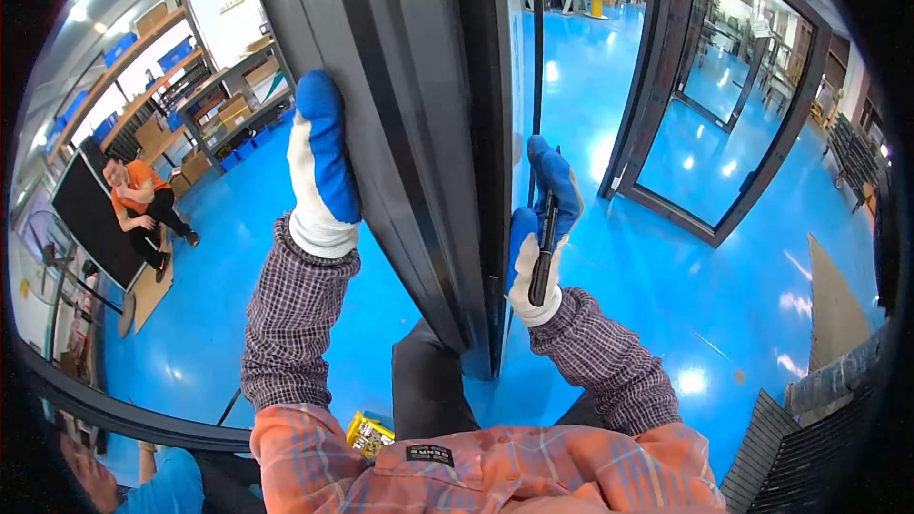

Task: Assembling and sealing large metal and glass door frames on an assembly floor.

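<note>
A tall dark grey metal frame [419, 86], like the edge of a door or window sash, stands upright right in front of me. My left hand [327, 167], in a blue and white work glove, lies against its left face with the fingers stretched upward. On the other side, my right hand [564, 205], gloved alike, is closed around a slim black hand tool [543, 271] beside the frame's glazed side. The tool points upward; its exact kind cannot be made out.
A framed glass door [719, 219] stands at right. Shelving with boxes [233, 114] is at left, near a person in orange [143, 190] sitting low. Another person in blue [171, 485] is at lower left. Dark slatted panels [776, 443] and cardboard [838, 295] lie at lower right.
</note>
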Demonstrator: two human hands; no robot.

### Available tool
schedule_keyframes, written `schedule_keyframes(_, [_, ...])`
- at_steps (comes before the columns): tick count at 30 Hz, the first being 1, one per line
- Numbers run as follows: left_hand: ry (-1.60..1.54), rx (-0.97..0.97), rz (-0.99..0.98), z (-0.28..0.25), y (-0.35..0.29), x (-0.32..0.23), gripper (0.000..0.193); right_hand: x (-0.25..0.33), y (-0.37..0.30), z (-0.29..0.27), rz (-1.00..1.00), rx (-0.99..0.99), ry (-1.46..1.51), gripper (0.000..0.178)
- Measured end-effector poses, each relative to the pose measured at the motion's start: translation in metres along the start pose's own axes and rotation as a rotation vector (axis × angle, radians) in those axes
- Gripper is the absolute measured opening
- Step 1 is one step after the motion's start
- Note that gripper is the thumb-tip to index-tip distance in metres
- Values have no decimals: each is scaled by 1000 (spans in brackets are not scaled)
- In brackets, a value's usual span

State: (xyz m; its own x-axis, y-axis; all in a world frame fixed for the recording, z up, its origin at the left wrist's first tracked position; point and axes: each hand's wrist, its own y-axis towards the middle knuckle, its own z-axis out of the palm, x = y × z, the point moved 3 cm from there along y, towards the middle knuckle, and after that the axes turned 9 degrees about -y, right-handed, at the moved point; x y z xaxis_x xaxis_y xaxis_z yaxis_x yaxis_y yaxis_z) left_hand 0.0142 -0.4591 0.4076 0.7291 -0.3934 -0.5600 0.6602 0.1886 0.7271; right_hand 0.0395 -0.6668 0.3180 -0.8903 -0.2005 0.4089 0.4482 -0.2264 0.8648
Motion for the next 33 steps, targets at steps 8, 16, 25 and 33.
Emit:
schedule_keyframes(8, [-51, 55, 92, -4, 3, -10, 43, 13, -6, 14, 10, 23, 1, 58])
schedule_keyframes(16, [307, 227, -120, -37, -18, 9, 33, -32, -51, 14, 0, 35, -67, 53])
schedule_keyframes(25, [481, 460, 147, -47, -41, 11, 29, 8, 5, -10, -43, 156, 150, 42])
schedule_keyframes(33, [313, 397, -149, -49, -40, 7, 36, 101, 127, -11, -555, 180, -457, 36])
